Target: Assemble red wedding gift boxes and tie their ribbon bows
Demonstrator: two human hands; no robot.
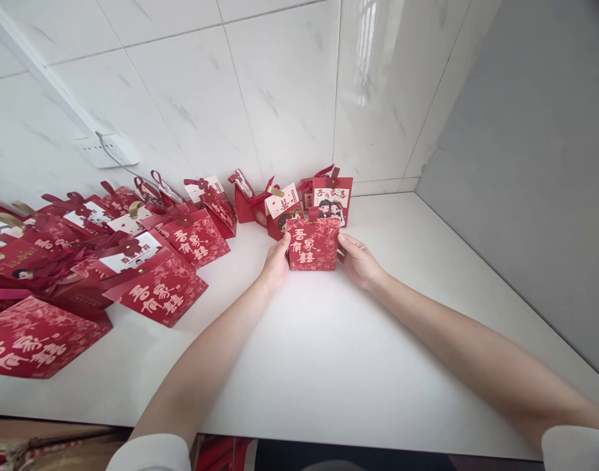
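A red paper gift box [313, 247] with gold characters and a floral pattern stands upright on the white table. My left hand [278, 263] grips its left edge, and my right hand [359, 259] holds the right edge, thumb in front. The fingers behind the box are partly hidden. Just behind it are a red box with a cartoon couple on a white card [331, 203] and, to the left, a box with a white and red card [284, 207].
Many similar red boxes [167, 294] crowd the left side of the white table [378, 366]. A tiled wall [280, 85] with a socket [108, 152] and cable rises behind, and a grey panel [539, 163] borders the right. Cardboard [49, 448] shows below the front edge.
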